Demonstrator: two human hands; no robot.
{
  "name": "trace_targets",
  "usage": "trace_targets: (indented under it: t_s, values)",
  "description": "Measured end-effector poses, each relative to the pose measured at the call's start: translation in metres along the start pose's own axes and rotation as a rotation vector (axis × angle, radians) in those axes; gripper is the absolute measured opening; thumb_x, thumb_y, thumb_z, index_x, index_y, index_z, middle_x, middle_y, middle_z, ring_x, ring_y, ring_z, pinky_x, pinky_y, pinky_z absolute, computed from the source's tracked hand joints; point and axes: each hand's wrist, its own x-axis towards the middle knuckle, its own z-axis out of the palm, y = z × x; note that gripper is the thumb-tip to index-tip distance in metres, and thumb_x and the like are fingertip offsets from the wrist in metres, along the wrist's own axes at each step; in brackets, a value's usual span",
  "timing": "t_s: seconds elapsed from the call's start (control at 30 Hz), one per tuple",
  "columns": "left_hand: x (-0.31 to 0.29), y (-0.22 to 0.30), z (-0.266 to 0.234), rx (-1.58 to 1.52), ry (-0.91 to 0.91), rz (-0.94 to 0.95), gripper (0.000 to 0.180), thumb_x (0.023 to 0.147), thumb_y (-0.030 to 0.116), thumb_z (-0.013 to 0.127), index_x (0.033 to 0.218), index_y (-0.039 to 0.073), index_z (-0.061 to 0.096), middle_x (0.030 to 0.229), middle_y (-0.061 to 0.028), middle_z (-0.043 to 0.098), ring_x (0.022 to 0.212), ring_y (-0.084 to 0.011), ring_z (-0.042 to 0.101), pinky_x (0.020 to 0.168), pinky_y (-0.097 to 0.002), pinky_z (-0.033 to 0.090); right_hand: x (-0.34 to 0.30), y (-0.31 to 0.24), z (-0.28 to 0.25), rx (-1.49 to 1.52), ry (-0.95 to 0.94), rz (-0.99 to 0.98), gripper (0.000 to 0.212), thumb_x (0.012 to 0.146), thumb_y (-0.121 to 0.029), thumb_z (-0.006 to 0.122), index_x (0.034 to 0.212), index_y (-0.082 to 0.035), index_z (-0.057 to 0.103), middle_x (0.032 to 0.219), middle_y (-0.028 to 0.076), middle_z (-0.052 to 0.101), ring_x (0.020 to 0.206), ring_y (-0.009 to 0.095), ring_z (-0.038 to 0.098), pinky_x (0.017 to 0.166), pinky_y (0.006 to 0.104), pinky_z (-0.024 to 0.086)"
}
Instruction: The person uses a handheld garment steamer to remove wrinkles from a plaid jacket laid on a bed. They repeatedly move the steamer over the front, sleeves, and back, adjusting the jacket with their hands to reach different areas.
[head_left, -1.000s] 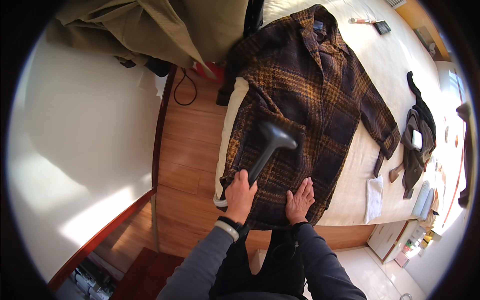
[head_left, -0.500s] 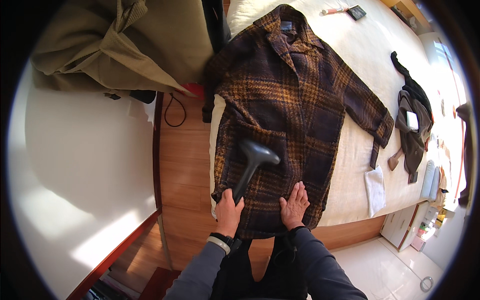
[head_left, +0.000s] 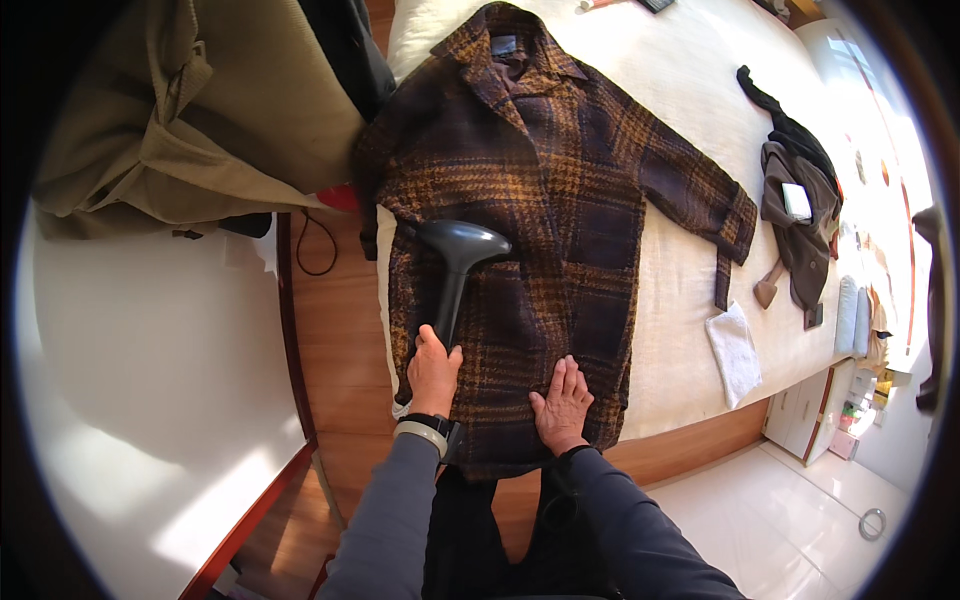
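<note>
Brown-and-yellow plaid cloth near the hem of the coat point(head_left: 560, 240) probably works best kept smooth and lightly taut, with the black T-headed tool point(head_left: 462, 243) kept level over it. The right hand point(head_left: 565, 408) lies palm-down there, fingers extended, thumb apart, gripping nothing. The left hand point(head_left: 433, 372), forearm angled forward, curls closed around the tool's handle; whether its head touches cloth is unclear. Beyond, the coat stretches front-up along the cream bed point(head_left: 680, 340).

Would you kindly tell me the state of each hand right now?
Left hand: closed, holding the black steamer.
Right hand: open, resting palm down on the plaid coat.
</note>
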Motion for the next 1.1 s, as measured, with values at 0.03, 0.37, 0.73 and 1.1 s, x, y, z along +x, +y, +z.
trace_targets:
  t_s: [0.03,0.37,0.73,1.1]
  values:
    - [0.000,-0.002,0.003,0.008,0.007,0.005,0.047,0.094,0.020,0.076,0.119,0.001,0.041,0.118,-0.0291,0.062,0.104,-0.0500,0.067,0.085,-0.0547,0.057,0.000,0.000,0.000,0.025,-0.010,0.001,0.094,0.097,-0.047,0.068,0.166,-0.005,0.019,0.172,0.013,0.018,0.149,0.035,0.026,0.113,0.0505,0.027]
    - [0.007,-0.013,0.004,-0.070,-0.092,-0.023,0.056,0.096,0.023,0.074,0.132,-0.002,0.038,0.131,-0.0346,0.058,0.120,-0.0516,0.060,0.098,-0.0563,0.051,0.002,0.000,-0.002,0.080,0.019,0.002,0.093,0.096,-0.050,0.069,0.165,-0.007,0.025,0.170,0.011,0.024,0.147,0.033,0.029,0.107,0.0507,0.031]
    - [0.001,-0.019,0.011,-0.148,0.053,-0.020,0.060,0.093,0.019,0.076,0.137,0.000,0.040,0.110,-0.0302,0.067,0.104,-0.0499,0.065,0.086,-0.0547,0.051,0.001,0.002,-0.007,0.179,-0.043,-0.020,0.091,0.098,-0.049,0.067,0.166,-0.007,0.024,0.171,0.012,0.022,0.148,0.034,0.029,0.109,0.0506,0.031]
    - [-0.069,0.007,0.046,-0.076,0.341,-0.095,0.047,0.090,0.015,0.078,0.125,0.002,0.050,0.097,-0.0226,0.069,0.091,-0.0429,0.069,0.078,-0.0511,0.053,0.028,0.087,-0.080,1.112,-0.187,0.045,0.063,0.098,-0.006,0.067,0.155,-0.001,0.042,0.150,0.019,0.051,0.125,0.033,0.060,0.103,0.0425,0.051]
